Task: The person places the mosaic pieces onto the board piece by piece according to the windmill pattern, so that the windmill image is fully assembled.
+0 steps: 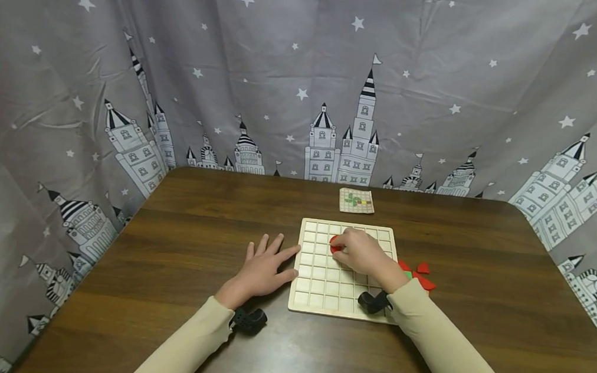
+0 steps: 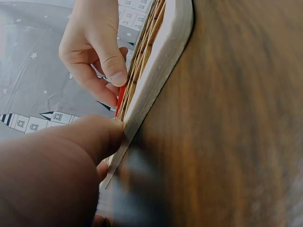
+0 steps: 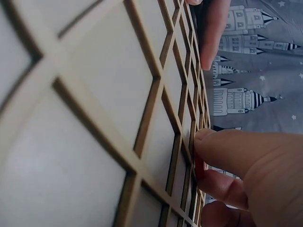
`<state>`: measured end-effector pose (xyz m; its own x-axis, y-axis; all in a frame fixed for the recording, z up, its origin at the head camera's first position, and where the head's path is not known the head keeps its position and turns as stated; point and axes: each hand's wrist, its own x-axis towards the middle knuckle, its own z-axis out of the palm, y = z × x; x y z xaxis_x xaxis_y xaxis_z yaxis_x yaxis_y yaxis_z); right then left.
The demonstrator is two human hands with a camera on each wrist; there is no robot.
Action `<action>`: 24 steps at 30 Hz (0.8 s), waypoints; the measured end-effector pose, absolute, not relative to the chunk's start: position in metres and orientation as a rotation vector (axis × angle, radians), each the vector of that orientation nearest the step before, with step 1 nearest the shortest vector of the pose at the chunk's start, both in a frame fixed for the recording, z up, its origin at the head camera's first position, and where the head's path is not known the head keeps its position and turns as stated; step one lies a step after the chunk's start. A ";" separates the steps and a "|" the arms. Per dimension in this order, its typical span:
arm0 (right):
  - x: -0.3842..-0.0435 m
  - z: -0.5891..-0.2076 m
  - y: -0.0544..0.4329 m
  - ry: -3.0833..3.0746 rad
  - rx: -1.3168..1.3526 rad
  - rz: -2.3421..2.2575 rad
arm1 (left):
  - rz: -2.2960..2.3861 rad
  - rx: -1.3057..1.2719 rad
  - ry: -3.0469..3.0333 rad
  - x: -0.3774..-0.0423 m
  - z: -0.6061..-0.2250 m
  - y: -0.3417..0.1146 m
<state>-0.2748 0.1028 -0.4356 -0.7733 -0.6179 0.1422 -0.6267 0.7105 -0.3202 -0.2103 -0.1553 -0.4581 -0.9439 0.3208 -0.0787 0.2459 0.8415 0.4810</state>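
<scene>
A wooden grid board (image 1: 318, 283) with square recesses lies on the table. My right hand (image 1: 361, 252) reaches over its upper middle and pinches a red piece (image 1: 333, 244) between thumb and fingers. In the right wrist view the red piece (image 3: 199, 165) is right at the grid's ridges, its edge showing between thumb and finger. My left hand (image 1: 261, 269) lies with spread fingers on the table, thumb and index fingertip at the board's left edge. Seen from the left wrist, the thumb (image 2: 102, 135) touches the board's side (image 2: 156, 80).
Several red pieces (image 1: 422, 280) and a green piece (image 1: 408, 274) lie by the board's right edge, partly behind the right forearm. One red piece (image 1: 423, 268) sits slightly apart. Behind the board lies a small card (image 1: 357, 201) with a coloured grid pattern. A grey curtain (image 1: 288, 61) hangs beyond the table.
</scene>
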 end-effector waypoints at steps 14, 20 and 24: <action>-0.275 -0.433 0.101 -2.881 1.020 0.522 | 0.703 0.444 2.880 -0.210 -0.458 -0.155; -0.269 -0.432 0.099 -2.924 0.996 0.471 | 0.720 0.460 2.867 -0.208 -0.459 -0.154; -0.270 -0.431 0.095 -2.898 0.986 0.459 | 0.718 0.448 2.871 -0.210 -0.457 -0.155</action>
<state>-0.2698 0.0948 -0.4309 -0.7961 -0.5894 0.1373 -0.6030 0.7533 -0.2627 -0.2100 -0.1550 -0.4570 -0.9444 0.3212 -0.0707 0.2501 0.8410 0.4797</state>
